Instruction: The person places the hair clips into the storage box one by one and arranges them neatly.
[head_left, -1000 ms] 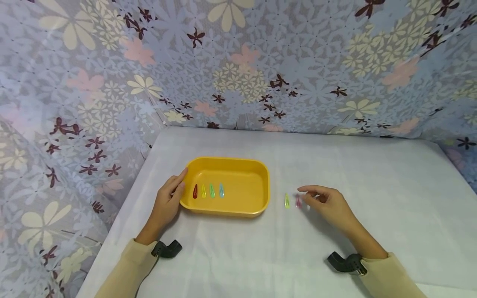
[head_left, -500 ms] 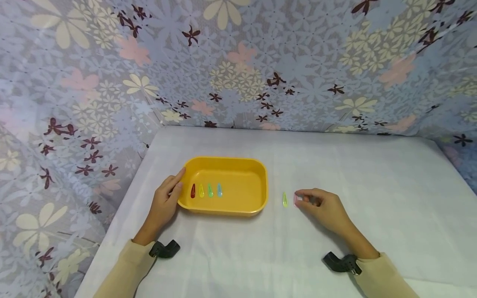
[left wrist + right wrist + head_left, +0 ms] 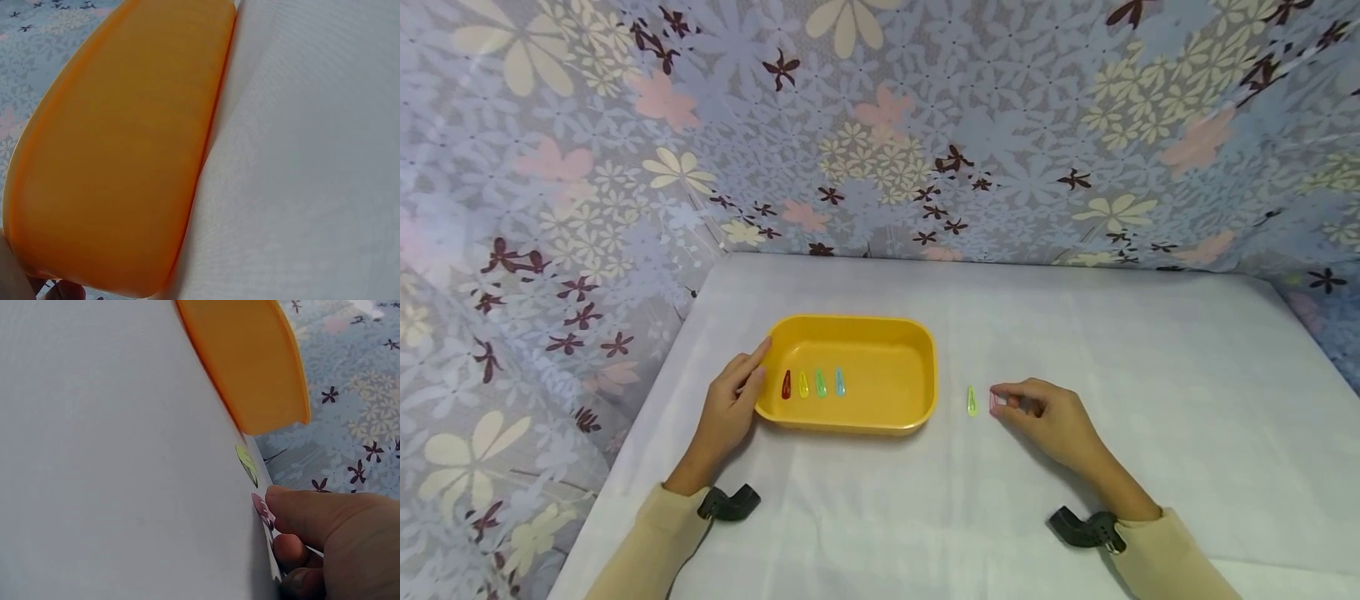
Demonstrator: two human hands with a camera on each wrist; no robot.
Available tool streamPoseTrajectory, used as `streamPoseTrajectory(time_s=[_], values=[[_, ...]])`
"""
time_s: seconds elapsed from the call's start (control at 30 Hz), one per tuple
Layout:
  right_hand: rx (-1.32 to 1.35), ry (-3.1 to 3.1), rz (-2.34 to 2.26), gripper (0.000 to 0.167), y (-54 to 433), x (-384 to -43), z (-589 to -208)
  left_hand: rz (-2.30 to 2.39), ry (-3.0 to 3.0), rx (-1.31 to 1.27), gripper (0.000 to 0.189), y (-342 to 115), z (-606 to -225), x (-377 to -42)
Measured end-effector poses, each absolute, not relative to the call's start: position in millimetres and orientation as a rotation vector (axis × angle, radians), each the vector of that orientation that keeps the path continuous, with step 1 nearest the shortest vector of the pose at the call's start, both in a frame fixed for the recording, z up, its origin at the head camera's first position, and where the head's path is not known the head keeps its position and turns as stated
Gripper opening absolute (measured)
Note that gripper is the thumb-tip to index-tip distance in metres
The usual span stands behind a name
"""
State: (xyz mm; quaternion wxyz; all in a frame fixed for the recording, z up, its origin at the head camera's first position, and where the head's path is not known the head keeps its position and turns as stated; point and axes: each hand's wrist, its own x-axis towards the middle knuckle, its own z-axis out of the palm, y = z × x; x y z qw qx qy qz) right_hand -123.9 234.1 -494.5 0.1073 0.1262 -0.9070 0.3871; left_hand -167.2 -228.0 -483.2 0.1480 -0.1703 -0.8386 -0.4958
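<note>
My left hand (image 3: 730, 408) holds the left end of a yellow tray (image 3: 850, 429), index finger along the outside and thumb at the rim. In the left wrist view, a fingertip (image 3: 65, 290) curls at the end of the tray (image 3: 125, 156). Inside, a red hair clip (image 3: 787, 384), a yellow one (image 3: 803, 384), a green one (image 3: 821, 383) and a blue one (image 3: 840, 382) lie in a row. Right of the tray, my right hand (image 3: 1045, 417) pinches a pink hair clip (image 3: 994, 402) between thumb and index finger, partly covering it. A yellow-green hair clip (image 3: 972, 401) lies just left of it.
A white cloth (image 3: 880, 517) covers the table under the tray and hands. Flower-patterned fabric (image 3: 880, 125) rises behind the table's far edge and along the left side. Each wrist carries a black camera mount (image 3: 730, 503).
The right hand's thumb and index finger have come down onto the pink clip and taken hold of it. The left hand stays on the tray. The head view has shifted slightly.
</note>
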Motion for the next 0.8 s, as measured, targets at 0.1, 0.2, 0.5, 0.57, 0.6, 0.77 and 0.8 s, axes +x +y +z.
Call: streamPoseTrajectory(time_s=[0.1,0.2,0.5,0.57,0.6,0.77,0.8], values=[[0.382,-2.665,1.125,0.021,233.7,-124.5,-494.3,-1.431,-2.416,-0.491,0.043,-230.9,-486.2,-168.5],[0.397,-2.661,1.087,0.022,232.3,-125.0,-494.0,-1.445,-2.411,-0.5,0.043,-231.0,-485.5,-168.4],[0.341,-2.735,0.987,0.023,217.7,-119.7,-488.2,-1.425,-2.42,-0.497,0.042,-230.5,-481.9,-164.8],[0.308,-2.755,0.984,0.024,213.4,-117.5,-484.8,-1.428,-2.425,-0.497,0.042,-233.2,-486.7,-167.4],[0.293,-2.762,0.985,0.024,211.9,-116.7,-483.4,-1.431,-2.425,-0.498,0.042,-233.3,-486.8,-167.6],[0.241,-2.784,0.945,0.026,207.2,-114.9,-479.3,-1.439,-2.416,-0.496,0.042,-232.7,-487.3,-168.7],[0.234,-2.783,0.935,0.026,206.7,-114.6,-478.9,-1.437,-2.417,-0.495,0.042,-232.5,-487.6,-168.9]])
